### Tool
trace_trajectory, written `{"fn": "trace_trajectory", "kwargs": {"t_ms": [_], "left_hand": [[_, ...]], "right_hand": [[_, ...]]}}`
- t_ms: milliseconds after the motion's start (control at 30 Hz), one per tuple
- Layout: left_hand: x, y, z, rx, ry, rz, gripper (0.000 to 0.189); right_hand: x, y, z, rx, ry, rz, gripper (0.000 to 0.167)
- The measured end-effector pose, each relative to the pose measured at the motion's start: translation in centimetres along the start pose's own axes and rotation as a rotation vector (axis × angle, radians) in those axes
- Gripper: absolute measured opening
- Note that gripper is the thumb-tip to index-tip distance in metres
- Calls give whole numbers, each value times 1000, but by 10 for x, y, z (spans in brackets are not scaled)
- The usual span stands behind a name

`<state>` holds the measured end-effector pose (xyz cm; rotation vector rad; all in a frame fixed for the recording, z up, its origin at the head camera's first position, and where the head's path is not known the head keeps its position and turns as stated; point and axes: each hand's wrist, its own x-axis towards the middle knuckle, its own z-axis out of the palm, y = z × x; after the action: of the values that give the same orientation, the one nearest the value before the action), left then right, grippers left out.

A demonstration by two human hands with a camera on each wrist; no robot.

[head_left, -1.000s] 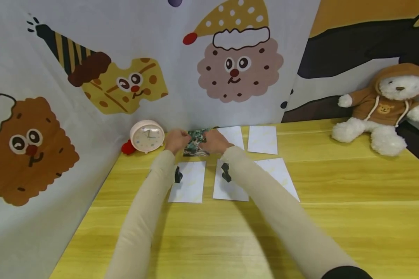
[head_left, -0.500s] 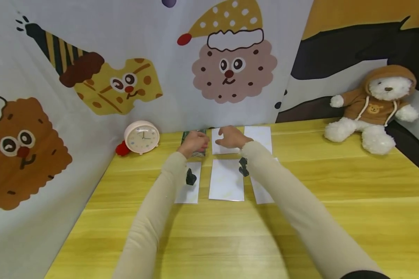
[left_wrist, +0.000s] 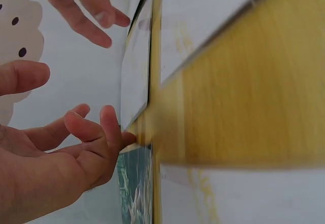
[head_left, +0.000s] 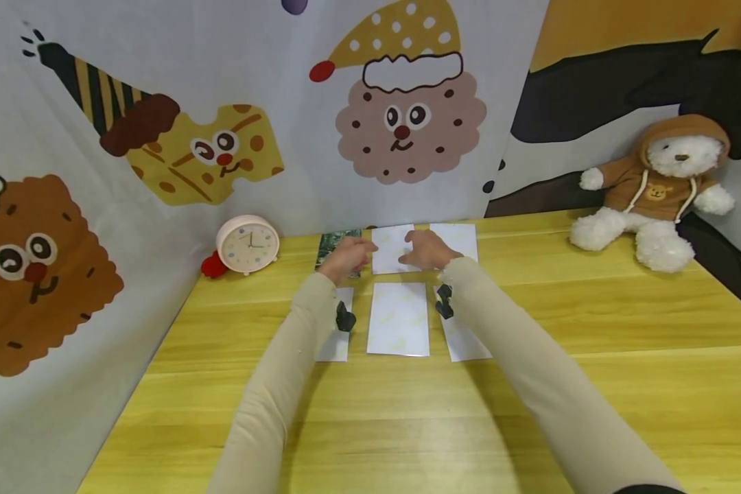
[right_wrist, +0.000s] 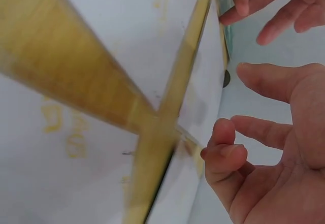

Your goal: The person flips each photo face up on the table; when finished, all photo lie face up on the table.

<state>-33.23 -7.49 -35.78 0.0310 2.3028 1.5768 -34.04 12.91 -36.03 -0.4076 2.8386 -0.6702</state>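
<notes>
My left hand [head_left: 348,258] is over the right part of a green picture card [head_left: 327,248], its fingers reaching toward the left edge of the white card [head_left: 390,255] in the middle of the back row. In the left wrist view the left hand [left_wrist: 66,158] has loosely bent fingers, and nothing is gripped. Above the right side of that same white card hovers my right hand [head_left: 429,251]. The right wrist view shows the right hand [right_wrist: 274,153] with thumb and fingers spread apart, holding nothing. Whether any fingertip touches a card is hard to tell.
White cards lie in the front row: left [head_left: 341,336], middle [head_left: 398,319] and right [head_left: 466,343]. Another white card [head_left: 460,240] is at the back right. A pink clock [head_left: 248,244] stands at the left, a teddy bear [head_left: 661,185] at the right, against a printed cloth [head_left: 309,165].
Both hands have left the green picture card's sides and shifted right to the middle back white card. The green card now lies face up at the back left. The view has turned slightly right.
</notes>
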Motion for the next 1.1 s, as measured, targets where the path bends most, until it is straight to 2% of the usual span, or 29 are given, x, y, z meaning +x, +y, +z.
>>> {"fn": "trace_trajectory", "kwargs": {"t_ms": [333,633,867,1100], "left_hand": [[2,1,5,-30,-12,3,49],[3,3,5,-84,28,4,47],[4,1,1,-119,72,0,50],[-1,2,-2,-201,74,78,42]], "right_hand": [[-2,3,7,22,26,-6,68],[-1,-3,13,-8,56,25,88],[0,-11,16,-43,84,80,75],[2,-13,18,-77,82,75,72]]}}
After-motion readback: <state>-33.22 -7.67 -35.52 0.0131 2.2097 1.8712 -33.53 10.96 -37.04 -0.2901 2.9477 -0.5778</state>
